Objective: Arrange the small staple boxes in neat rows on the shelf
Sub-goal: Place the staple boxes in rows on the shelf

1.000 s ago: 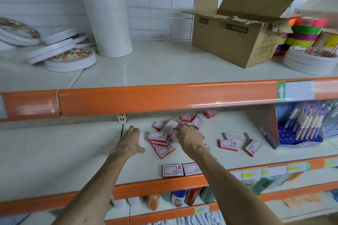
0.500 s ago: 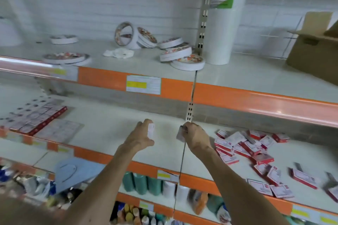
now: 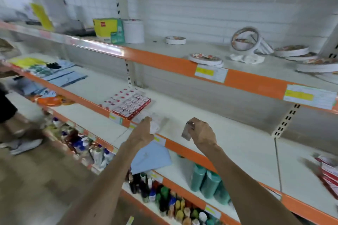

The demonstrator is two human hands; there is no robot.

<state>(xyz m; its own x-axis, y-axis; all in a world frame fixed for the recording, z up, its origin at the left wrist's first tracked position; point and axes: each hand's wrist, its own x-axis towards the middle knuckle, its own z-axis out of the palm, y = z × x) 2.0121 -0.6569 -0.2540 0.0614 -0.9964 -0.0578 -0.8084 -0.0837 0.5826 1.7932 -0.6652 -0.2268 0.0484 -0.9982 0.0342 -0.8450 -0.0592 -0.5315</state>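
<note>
Over the middle shelf [image 3: 237, 142], the left hand [image 3: 143, 132] held a blurred white box [image 3: 155, 127] just beside a neat block of staple boxes [image 3: 129, 103] at the front edge. The right hand [image 3: 204, 133] pinched another box [image 3: 186, 132], tilted, above the shelf's white surface. Well apart at far right lay loose boxes [image 3: 328, 171].

staple boxes [image 3: 128, 103] lie left on the shelf [image 3: 237, 142], loose boxes [image 3: 327, 171] right.

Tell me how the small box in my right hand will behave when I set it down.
The small box is pinched by the right hand with fingertips alone, so it is probably light. Its flat faces suggest it is stiff and will lie flat, not roll. On the smooth shelf it may slide easily.
</note>
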